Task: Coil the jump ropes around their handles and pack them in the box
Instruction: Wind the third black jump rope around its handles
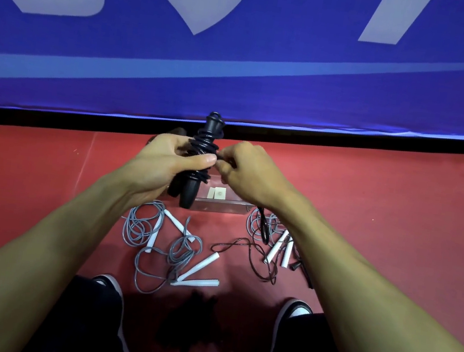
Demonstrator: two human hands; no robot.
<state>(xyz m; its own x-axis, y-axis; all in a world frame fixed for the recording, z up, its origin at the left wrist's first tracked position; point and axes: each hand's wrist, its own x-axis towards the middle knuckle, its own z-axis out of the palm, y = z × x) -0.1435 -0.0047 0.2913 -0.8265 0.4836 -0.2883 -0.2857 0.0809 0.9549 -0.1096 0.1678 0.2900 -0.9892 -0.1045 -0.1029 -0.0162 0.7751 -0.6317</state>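
Two black handles (pixel 196 168) in left grip (pixel 162 160), right grip (pixel 240 168) pinching black rope (pixel 220 156)

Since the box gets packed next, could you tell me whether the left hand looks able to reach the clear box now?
Probably not yet: the left hand grips the black handles, which hang in front of the clear box.

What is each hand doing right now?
Left hand: grips the black handles, cord coiled round them.
Right hand: fingers pinch the black cord.
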